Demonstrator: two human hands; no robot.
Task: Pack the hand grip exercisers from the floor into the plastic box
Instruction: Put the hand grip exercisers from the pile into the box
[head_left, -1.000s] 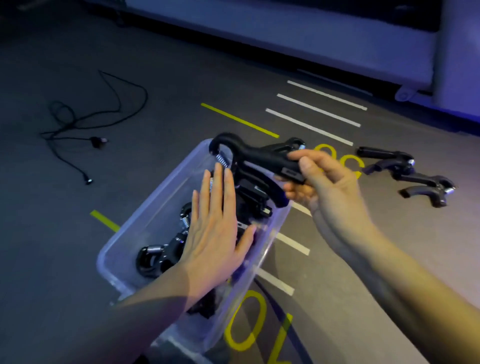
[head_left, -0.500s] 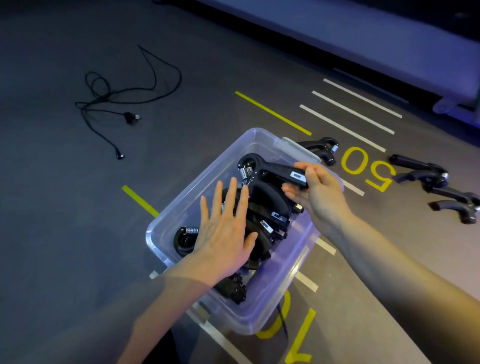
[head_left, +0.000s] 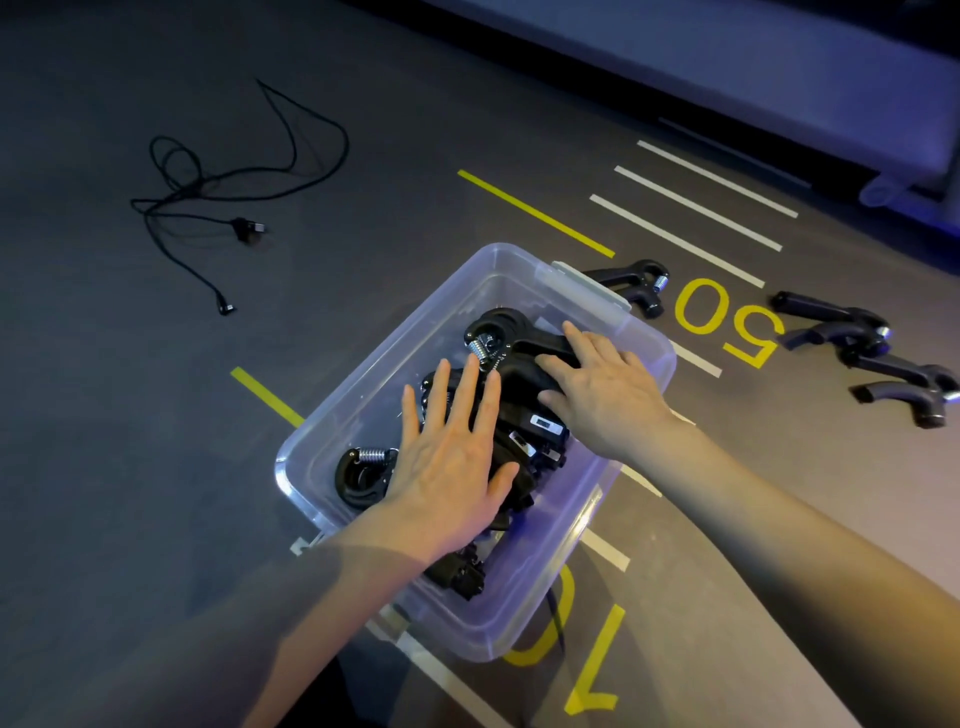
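- We see the dark floor (head_left: 130, 415) filling the view, marked with yellow and white lines and the yellow numbers 50 and 70
- The clear plastic box (head_left: 332, 441) sits at the centre of the floor, its far latch toward 1 o'clock
- A pile of black hand grip exercisers (head_left: 524, 447) lies inside the box, springs showing at its 9 and 12 o'clock sides
- Our left hand (head_left: 449, 457) lies flat on the pile, fingers straight and spread, gripping nothing
- Our right hand (head_left: 602, 389) presses the topmost exerciser (head_left: 498, 327) at the box's 1 o'clock end; fingers mostly straight, laid over its handles
- Two more exercisers (head_left: 878, 358) lie on the floor at 3 o'clock, well apart from the box
- One exerciser (head_left: 636, 283) lies just beside the far latch
- A black cable (head_left: 223, 187) lies tangled at 10 o'clock
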